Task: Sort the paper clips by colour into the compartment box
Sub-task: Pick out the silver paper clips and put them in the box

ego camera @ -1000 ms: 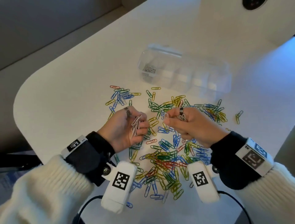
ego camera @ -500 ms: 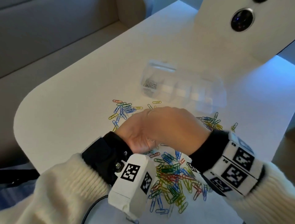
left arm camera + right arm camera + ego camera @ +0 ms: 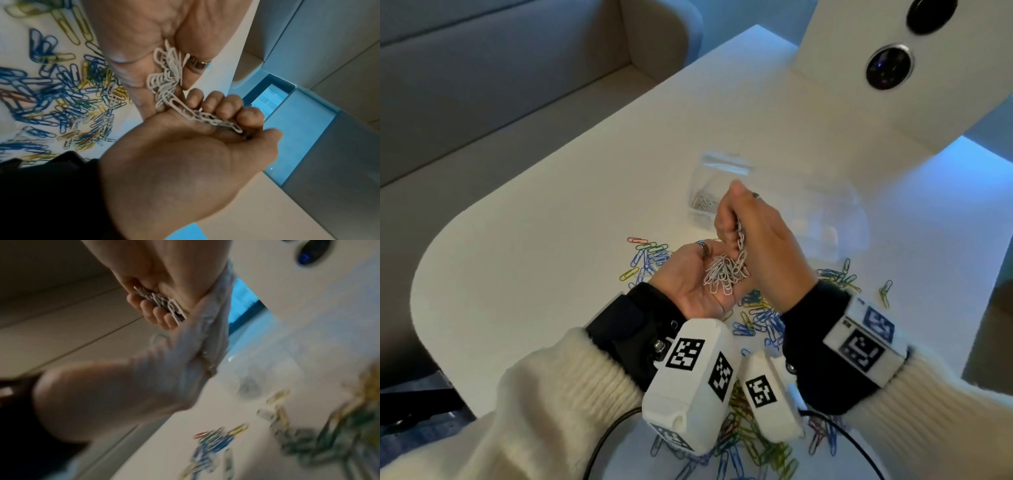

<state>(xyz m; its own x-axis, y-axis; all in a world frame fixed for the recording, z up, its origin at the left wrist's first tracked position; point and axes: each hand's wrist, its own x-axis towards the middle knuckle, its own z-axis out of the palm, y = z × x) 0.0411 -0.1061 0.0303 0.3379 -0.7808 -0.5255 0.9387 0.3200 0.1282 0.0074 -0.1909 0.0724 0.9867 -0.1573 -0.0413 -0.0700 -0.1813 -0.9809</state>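
Observation:
My left hand (image 3: 685, 277) lies palm up above the table, and a bunch of white paper clips (image 3: 724, 274) rests in the palm. My right hand (image 3: 760, 240) stands on it thumb up, fingers curled round the upper part of that bunch. In the left wrist view the right hand (image 3: 185, 162) grips a string of white clips (image 3: 164, 76) that runs up to the left palm (image 3: 133, 32). The blurred right wrist view shows curled fingers (image 3: 148, 309) round white clips (image 3: 166, 305). The clear compartment box (image 3: 722, 168) stands just behind, with white clips (image 3: 703, 202) in its left end. Coloured clips (image 3: 756, 318) lie scattered under both hands.
More coloured clips lie at the left (image 3: 647, 257) and right (image 3: 835, 277) of the hands and near the front edge (image 3: 750, 445). A white panel with round lenses (image 3: 890, 68) rises at the back right. The table's rounded left edge (image 3: 424, 274) borders a grey bench.
The hands, apart over the pile a second ago, have come together and risen. The right hand now closes round the white clips in the left palm, which has turned up.

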